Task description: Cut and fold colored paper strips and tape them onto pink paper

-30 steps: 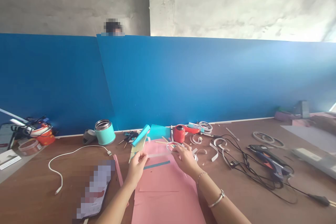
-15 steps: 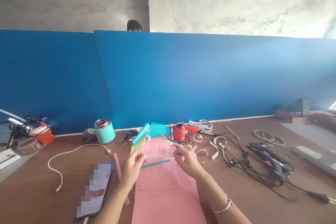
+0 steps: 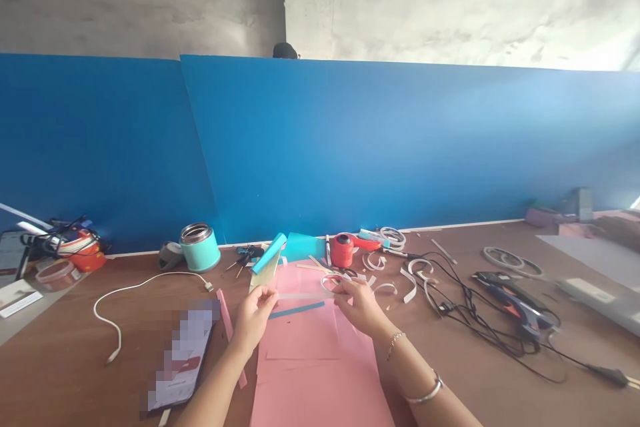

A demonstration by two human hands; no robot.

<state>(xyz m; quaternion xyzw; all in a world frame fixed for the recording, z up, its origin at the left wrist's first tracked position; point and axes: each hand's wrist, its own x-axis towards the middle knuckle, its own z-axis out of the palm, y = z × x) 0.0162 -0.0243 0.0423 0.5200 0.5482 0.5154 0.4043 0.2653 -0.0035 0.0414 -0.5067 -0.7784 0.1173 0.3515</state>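
Observation:
A thin pale strip of tape (image 3: pixel 304 296) is stretched level between my two hands, above pink paper (image 3: pixel 320 393). My left hand (image 3: pixel 256 315) pinches its left end between thumb and fingertips. At the other end, my right hand (image 3: pixel 357 307) has its fingers closed on the strip, and a pale curl (image 3: pixel 331 280) loops beside those fingertips. Just below the tape, a narrow blue strip (image 3: pixel 297 310) lies slantwise on the pink paper. A long pink strip (image 3: pixel 231 333) rests on the table to the left of the sheet.
Left are a phone (image 3: pixel 185 363), a white charging cable (image 3: pixel 107 300) and a turquoise container (image 3: pixel 200 250). Behind my hands sit a turquoise paper roll (image 3: pixel 269 254) and a red round object (image 3: pixel 343 251). Right lie curled white scraps (image 3: pixel 409 287), a glue gun (image 3: pixel 520 307) and black cords (image 3: pixel 470 307).
My hands keep almost the same pose, still holding the tape taut. Beyond the blue partition, a person's head has shifted right and lower.

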